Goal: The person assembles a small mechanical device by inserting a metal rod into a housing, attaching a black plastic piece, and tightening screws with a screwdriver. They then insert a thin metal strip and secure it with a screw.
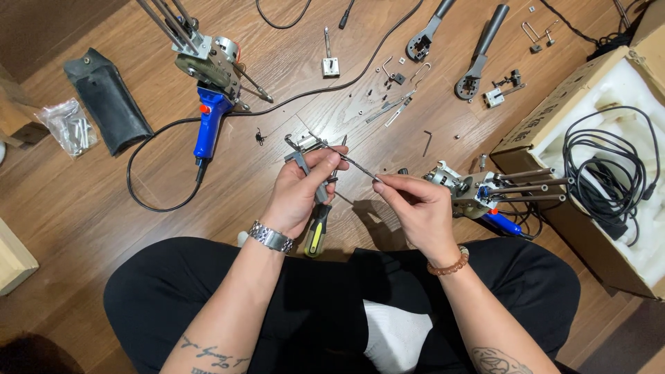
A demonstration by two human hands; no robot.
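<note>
I see a small metal bracket part [303, 147] pinched in my left hand [299, 194], fingers closed around it, above the wooden floor [208, 208] in front of my crossed legs. My right hand [415, 208] is clamped on a thin metal rod [357, 163] whose far end meets that part. A yellow-and-black screwdriver [317, 232] lies partly hidden under my left hand. Just right of my right hand sits a blue-handled tool with steel rods [485, 194]; a second one [211, 83] lies up left, its black cable [149, 201] looping toward me. Two ratchet wrenches [450, 48] and loose screws are scattered beyond. The cardboard box [554, 118] at right holds white foam and coiled black cable [609, 173]. A clear bag of small parts [69, 125] lies beside a black pouch [107, 100].
</note>
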